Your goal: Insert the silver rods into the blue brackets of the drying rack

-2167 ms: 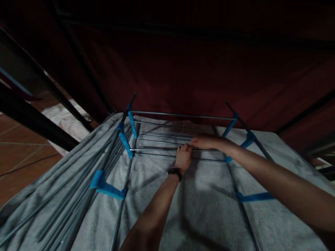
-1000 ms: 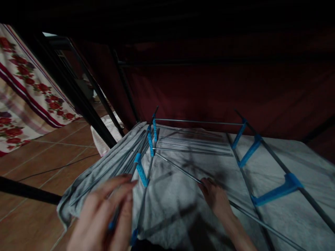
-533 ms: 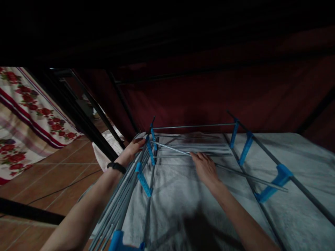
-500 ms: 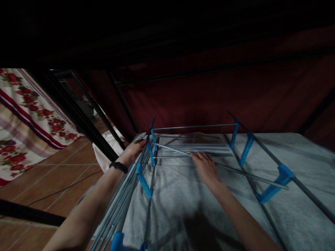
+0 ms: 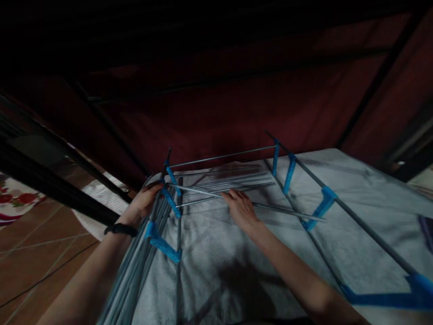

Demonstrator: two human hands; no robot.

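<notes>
Three blue brackets point(image 5: 165, 247) line the left side of the tubular frame point(image 5: 365, 227), four the right; one crossbar point(image 5: 223, 157) joins the farthest pair. The left hand point(image 5: 145, 198), palm inward, touches the left upper tube beside the middle bracket; whether it is clenched cannot be told. The right hand point(image 5: 241, 207), palm down, grasps one rod point(image 5: 199, 190) slanting across the frame, its right end over the third right bracket. The left forearm partly hides a bundle of rods point(image 5: 130, 280); grey blanket point(image 5: 206, 271) lies beneath.
</notes>
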